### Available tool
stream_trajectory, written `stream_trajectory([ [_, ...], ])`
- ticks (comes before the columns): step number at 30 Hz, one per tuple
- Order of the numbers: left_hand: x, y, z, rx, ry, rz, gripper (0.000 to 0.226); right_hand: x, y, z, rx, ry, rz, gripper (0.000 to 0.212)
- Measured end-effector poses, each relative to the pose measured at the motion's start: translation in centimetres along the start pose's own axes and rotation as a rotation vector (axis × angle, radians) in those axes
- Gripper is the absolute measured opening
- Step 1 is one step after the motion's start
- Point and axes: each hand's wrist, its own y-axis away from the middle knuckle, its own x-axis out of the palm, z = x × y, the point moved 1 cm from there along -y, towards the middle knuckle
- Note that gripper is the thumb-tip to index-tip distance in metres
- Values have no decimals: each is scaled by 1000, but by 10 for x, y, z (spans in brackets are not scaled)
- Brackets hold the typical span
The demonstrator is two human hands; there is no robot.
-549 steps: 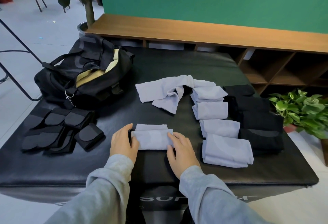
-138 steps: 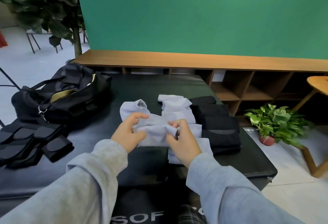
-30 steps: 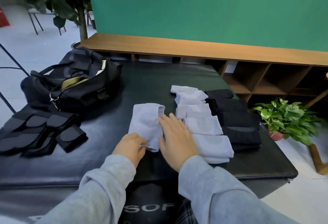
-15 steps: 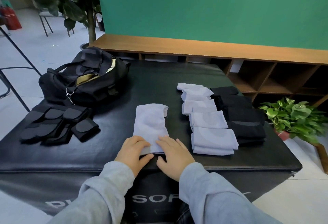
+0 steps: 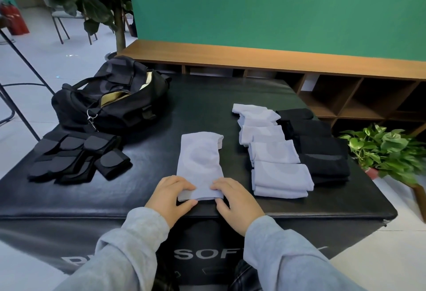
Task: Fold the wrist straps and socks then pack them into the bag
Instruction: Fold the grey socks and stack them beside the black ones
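Observation:
A pale blue sock pair [image 5: 200, 161] lies lengthwise on the black padded table [image 5: 207, 97]. My left hand [image 5: 169, 195] and my right hand [image 5: 235, 201] each pinch its near end, fingers on top and thumbs under the edge. To the right sits a row of several folded pale blue socks [image 5: 274, 152], and beside it a row of folded black socks [image 5: 320, 145]. Folded black wrist straps [image 5: 76, 157] lie at the left. The black bag [image 5: 113, 99] stands open at the far left, showing a tan lining.
A potted green plant [image 5: 387, 150] stands on the floor right of the table. A low wooden shelf unit [image 5: 322, 76] runs behind it under a green wall. A tall plant [image 5: 96, 2] and chair legs stand at the back left.
Both hands have closed on the near end of the flat sock pair, its edge now slightly lifted. One second ago my right hand was smoothing it flat.

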Motion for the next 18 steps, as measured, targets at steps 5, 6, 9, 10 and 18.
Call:
stream_trajectory([
  [5,2,2,0,14,28,-29,36,1,-3,-3,34,-69,-31,24],
  [6,2,2,0,12,37,-28,41,1,-3,-3,47,-93,-45,20],
  [9,1,2,1,45,54,8,59,-2,-2,-2,123,-202,-94,14],
  [10,1,2,1,49,60,23,58,-4,-1,-1,155,-250,-108,13],
  [18,1,2,4,-15,170,-41,11,-1,7,-2,170,-345,-43,37],
])
